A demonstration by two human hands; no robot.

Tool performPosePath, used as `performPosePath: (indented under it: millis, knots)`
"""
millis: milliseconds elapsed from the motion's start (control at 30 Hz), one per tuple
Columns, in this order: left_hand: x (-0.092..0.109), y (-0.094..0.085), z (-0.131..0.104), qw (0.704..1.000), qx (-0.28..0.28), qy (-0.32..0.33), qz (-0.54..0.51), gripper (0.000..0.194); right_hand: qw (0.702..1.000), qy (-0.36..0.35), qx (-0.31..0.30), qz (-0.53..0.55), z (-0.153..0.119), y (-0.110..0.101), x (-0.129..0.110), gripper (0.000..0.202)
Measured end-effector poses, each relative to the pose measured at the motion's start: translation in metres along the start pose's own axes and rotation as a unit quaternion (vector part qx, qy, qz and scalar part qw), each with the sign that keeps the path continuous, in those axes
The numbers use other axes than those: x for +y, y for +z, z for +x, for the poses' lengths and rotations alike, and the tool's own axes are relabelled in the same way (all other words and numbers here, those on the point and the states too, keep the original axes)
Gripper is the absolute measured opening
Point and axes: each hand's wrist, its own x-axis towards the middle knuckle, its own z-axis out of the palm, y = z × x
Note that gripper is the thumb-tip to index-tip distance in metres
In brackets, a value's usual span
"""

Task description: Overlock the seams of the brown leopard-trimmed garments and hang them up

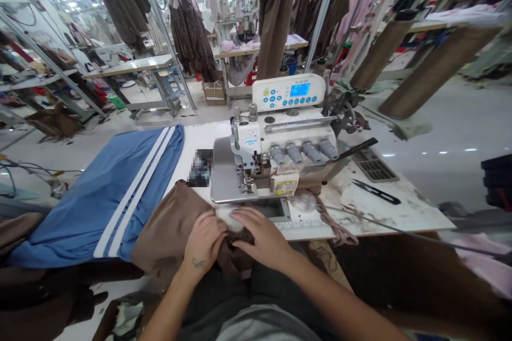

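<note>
A piece of brown fabric (174,224) hangs over the front edge of the sewing table, spreading left from my hands. My left hand (205,240) has its fingers curled on the fabric's right-hand part. Beside it, my right hand (262,237) pinches a darker, bunched bit of the cloth between thumb and fingers. Both hands are just in front of the white overlock sewing machine (250,138), below its metal plate (226,170). The fingertips partly hide the edge being held.
Blue fabric with two white stripes (100,181) drapes over the table's left side. Black thread snips (376,192) lie on the right, near a fabric strip (340,229). Brown garments (192,32) hang beyond, and wide brown rolls (436,72) stand at the right.
</note>
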Motion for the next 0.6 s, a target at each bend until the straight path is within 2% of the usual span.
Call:
performPosePath:
  millis: [67, 133, 233, 300, 333, 400, 467, 533, 600]
  knots:
    - [0.004, -0.008, 0.003, 0.999, 0.023, 0.027, -0.012, 0.032, 0.998, 0.035, 0.001, 0.047, 0.000, -0.003, -0.005, 0.051]
    - [0.009, -0.022, 0.017, 0.999, 0.033, 0.031, -0.016, 0.022, 0.982, 0.099, 0.004, 0.158, 0.001, -0.010, -0.010, 0.027]
    - [0.013, -0.041, 0.054, 0.999, 0.041, 0.011, -0.002, 0.008, 0.914, 0.169, 0.057, 0.366, 0.005, -0.022, -0.013, 0.034]
    - [0.013, -0.048, 0.081, 0.998, 0.042, -0.027, 0.040, 0.011, 0.877, 0.180, 0.140, 0.424, 0.007, -0.027, -0.012, 0.038]
    - [0.013, -0.050, 0.093, 0.996, 0.035, -0.056, 0.062, 0.015, 0.869, 0.180, 0.181, 0.423, 0.007, -0.029, -0.011, 0.039]
    - [0.012, -0.050, 0.109, 0.988, 0.016, -0.123, 0.092, 0.022, 0.877, 0.174, 0.243, 0.376, 0.002, -0.031, -0.009, 0.039]
    - [0.009, -0.048, 0.117, 0.982, 0.006, -0.168, 0.089, 0.023, 0.908, 0.136, 0.274, 0.288, -0.008, -0.032, -0.008, 0.034]
    - [0.007, -0.045, 0.119, 0.981, 0.014, -0.179, 0.079, 0.021, 0.950, 0.059, 0.257, 0.170, -0.017, -0.031, -0.011, 0.025]
    - [0.003, -0.041, 0.120, 0.981, 0.025, -0.180, 0.073, 0.020, 0.980, -0.004, 0.196, 0.040, -0.020, -0.030, -0.016, 0.021]
